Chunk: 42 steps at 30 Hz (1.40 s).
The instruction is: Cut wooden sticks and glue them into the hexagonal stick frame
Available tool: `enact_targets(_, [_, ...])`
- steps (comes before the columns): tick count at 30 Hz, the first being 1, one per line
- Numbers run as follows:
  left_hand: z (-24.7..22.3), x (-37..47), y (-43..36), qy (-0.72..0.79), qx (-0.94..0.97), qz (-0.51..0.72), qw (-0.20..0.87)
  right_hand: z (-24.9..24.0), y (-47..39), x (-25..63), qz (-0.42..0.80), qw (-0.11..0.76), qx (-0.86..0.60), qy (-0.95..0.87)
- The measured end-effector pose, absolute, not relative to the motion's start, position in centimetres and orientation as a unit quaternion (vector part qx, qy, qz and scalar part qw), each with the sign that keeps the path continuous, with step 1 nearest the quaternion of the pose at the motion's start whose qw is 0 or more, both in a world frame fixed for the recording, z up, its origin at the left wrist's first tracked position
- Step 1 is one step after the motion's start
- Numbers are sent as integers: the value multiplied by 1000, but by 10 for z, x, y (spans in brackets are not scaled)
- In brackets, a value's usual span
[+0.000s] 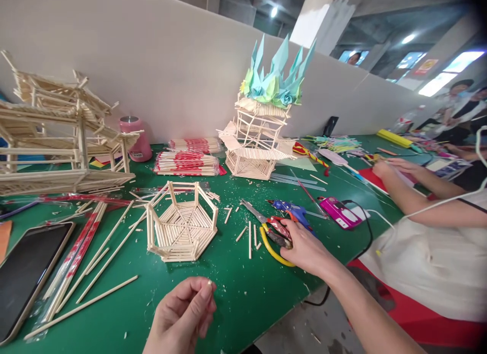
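In the head view my left hand [186, 313] is pinched closed at the near table edge. A small pale stick end [210, 282] shows between thumb and forefinger. My right hand [304, 245] closes round the red and black handles of grey-bladed scissors [253, 210], lying on the table. A curved yellow handle [272, 250] is beside its fingers, and a blue glue gun [291, 209] lies just beyond. In front of my left hand stands an eight-sided wooden stick frame [184, 224] with a slatted base, short posts and some top rails. Short cut sticks [250, 240] lie between it and the scissors.
A stick tower [258, 133] topped with folded paper and a larger stick building [64, 136] stand behind. Bundled sticks [186, 163], a pink flask [135, 138], a phone [34, 273] and a magenta box [340, 212] lie around. A co-worker's arms [418, 191] are at right.
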<state>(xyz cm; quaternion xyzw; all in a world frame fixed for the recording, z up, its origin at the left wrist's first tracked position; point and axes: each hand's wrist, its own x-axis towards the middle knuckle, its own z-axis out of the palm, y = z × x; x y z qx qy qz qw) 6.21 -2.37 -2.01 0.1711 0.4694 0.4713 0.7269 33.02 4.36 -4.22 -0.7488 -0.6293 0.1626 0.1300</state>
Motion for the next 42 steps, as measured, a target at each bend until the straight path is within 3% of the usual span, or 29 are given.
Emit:
enact_targets(4, [-23,57,-21,467,168,468,732,-39,44,321,164,117,-772,-603])
enact_targets(8, [-24,56,-19,459,167,464,739,-33,37,315,189,163,-770,-587])
enact_targets(12, [-19,60,-17,454,181,471,734,-27,22,310,249,241,-726,-595])
enact_targets(17, [-15,64,-14,430,195,479,740,-21,2,290,406,418,-623,-522])
enact_targets(23, [-19,63,-11,422,200,478,744,-6,7,284,494,512,-556,-431])
enact_targets(30, [-21,64,-10,430,198,482,737,13,23,308,397,548,-578,-455])
enact_targets(33, [-21,65,-10,430,200,485,735,18,17,305,387,503,-587,-503])
enact_targets(38, [-19,64,-11,429,204,479,738,10,-10,272,427,285,-636,-576])
enact_targets(42, [-18,60,-11,444,227,489,716,1,-29,253,387,260,-657,-593])
